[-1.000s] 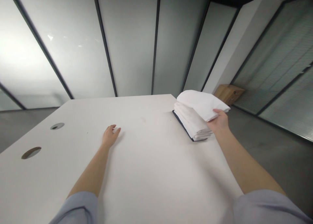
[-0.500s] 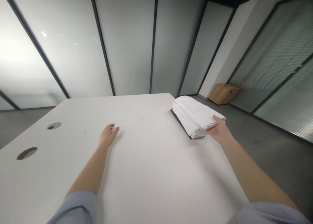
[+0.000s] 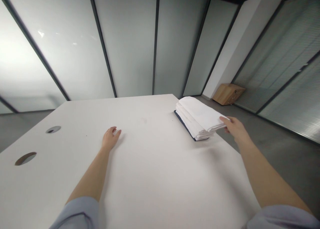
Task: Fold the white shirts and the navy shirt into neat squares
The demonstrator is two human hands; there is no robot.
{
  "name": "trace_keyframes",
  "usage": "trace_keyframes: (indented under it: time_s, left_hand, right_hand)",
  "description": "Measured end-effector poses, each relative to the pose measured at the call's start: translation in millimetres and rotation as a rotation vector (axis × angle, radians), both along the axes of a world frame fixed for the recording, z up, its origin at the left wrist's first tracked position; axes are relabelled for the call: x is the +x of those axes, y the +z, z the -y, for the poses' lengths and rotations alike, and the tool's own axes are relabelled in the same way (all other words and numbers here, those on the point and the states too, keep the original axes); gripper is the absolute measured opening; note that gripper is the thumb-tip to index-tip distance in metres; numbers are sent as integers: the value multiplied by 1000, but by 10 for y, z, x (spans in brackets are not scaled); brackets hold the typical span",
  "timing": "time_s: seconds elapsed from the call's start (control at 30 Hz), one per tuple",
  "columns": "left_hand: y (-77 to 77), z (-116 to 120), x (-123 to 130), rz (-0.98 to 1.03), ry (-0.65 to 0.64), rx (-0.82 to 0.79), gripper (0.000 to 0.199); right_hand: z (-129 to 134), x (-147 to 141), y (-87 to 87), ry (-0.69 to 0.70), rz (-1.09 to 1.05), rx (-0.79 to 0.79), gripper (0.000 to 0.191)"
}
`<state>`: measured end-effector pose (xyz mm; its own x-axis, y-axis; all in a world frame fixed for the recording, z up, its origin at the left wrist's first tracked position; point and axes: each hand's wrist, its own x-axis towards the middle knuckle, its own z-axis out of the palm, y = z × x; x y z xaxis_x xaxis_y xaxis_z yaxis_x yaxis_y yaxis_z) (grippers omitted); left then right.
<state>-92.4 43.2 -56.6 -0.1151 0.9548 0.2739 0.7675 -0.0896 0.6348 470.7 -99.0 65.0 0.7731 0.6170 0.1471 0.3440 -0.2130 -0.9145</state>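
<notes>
1. White folded cloth lies right of centre in the frame, topmost on a pile of folded white layers, its near right corner jutting past those below.
2. Your right hand is at that corner, thumb on top and fingers curled underneath, nearly closed around the edge; they are partly hidden, so how firmly you grip is hard to judge.
3. Your left hand is left of centre, over the white table, well apart from the pile. Its fingers are loosely bent, thumb apart, holding nothing.
4. Beneath the pile, you can see the edge of something dark blue.
5. Two round holes mark the tabletop at the frame's left.
6. Beyond the table, upper right of centre, stands a wooden cabinet.
</notes>
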Motion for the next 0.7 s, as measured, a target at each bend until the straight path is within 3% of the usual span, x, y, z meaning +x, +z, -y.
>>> trace_keyframes:
  time_s: [0.13,0.3,0.37,0.47,0.6,0.7]
  left_hand:
    - [19,4,10,-14,13,-20,44]
    - [25,1,12,-32,2,-29,46]
    - [19,-2,8,-39,1,-30,46]
    - [5,-8,0,-52,-3,-22,46]
    - [-15,-20,-4,-88,-13,-15,44]
    - [-23,-31,-1,-117,-20,-15,44]
  right_hand:
    - [-192,100,267,-59,486,-62,33]
    - [-735,-356,509,262,891,-364,43]
    - [-990,-563,502,306,1039,-546,46]
    - [-1287,-742,409,348,1101,-744,55]
    - [-1468,-795,223,355,1104,-810,67]
    - [-1493,-780,132,334,1072,-807,54]
